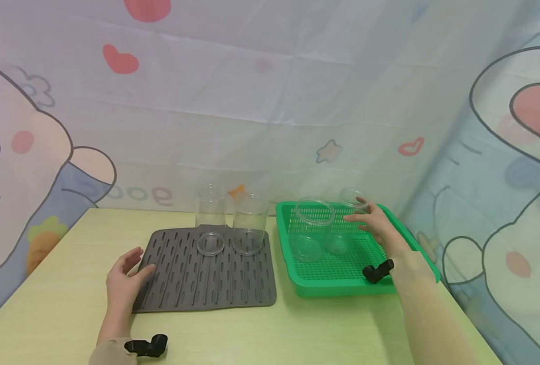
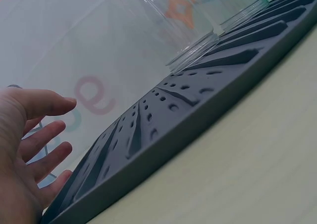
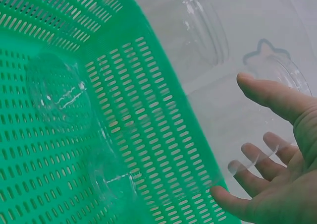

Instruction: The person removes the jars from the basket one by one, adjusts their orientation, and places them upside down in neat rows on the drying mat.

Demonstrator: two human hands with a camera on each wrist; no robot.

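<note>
My left hand [image 1: 126, 279] is beside the left edge of a dark grey slotted drying mat [image 1: 178, 284], its fingers spread and holding nothing. Two clear plastic cups, a left one [image 1: 211, 213] and a right one [image 1: 250, 223], stand rim down on the mat. My right hand [image 1: 376, 225] reaches over a green basket [image 1: 343, 290], thumb and fingers apart around the upper part of a clear cup [image 1: 353, 198]. Whether the fingers touch its wall cannot be made out. Left of it, another clear cup [image 1: 315, 212] stands rim up in the basket.
A pale yellow table [image 1: 233, 337] carries the mat and the basket. Behind it hangs a printed cloth [image 1: 270, 101], close to the table's back edge. More cloth [image 1: 498, 284] hangs along the right side, near the basket.
</note>
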